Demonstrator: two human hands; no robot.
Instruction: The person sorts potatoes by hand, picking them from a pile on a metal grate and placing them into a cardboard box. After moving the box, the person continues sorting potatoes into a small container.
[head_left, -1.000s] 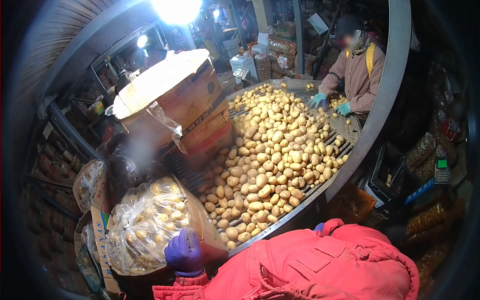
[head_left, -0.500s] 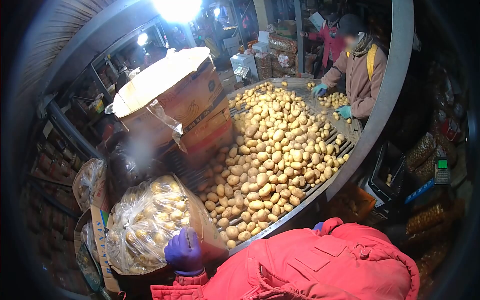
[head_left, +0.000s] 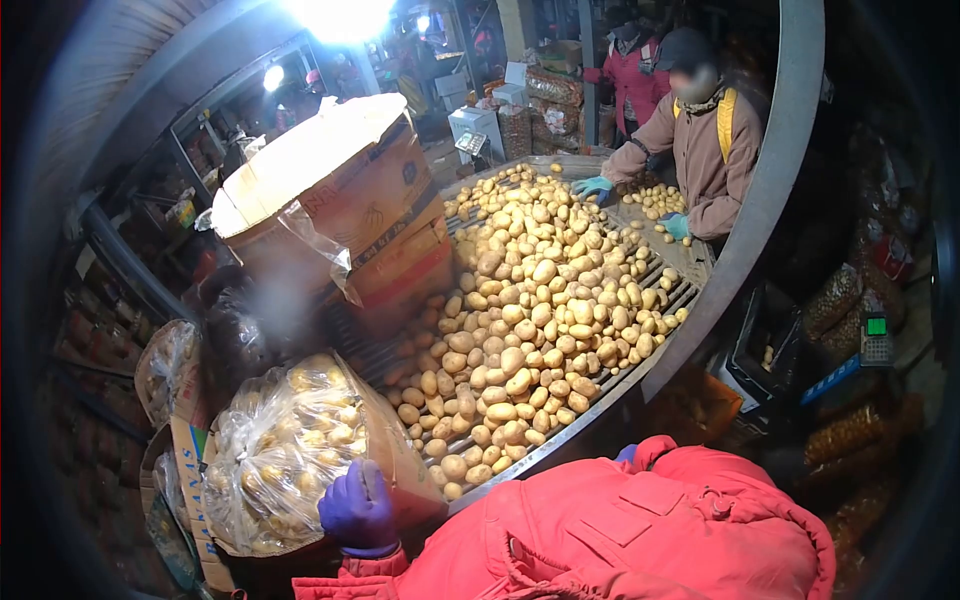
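So the left hand [head_left: 358, 508], in a purple glove, is right up against a clear plastic bag full of potatoes [head_left: 285, 450] that sits in an open brown cardboard box [head_left: 395, 460]. Fingers look curled in, but I can't tell if they're gripping plastic or cardboard or just resting there. Right hand [head_left: 626, 453] is nearly all hidden behind the puffy red jacket [head_left: 600, 520] — only a sliver of purple shows, so no clue whether it's wide, narrow or holding something.

Just beyond the box there's a big heap of loose yellowish potatoes [head_left: 520, 330] spread over a slatted metal surface [head_left: 688, 292], with a stack of banana-type cardboard boxes [head_left: 385, 225] on its left side. Across the way, a person in a brown jacket [head_left: 715, 150] and teal gloves [head_left: 592, 188] leans in — one glove by the heap, the other beside a smaller bunch of potatoes [head_left: 652, 200].
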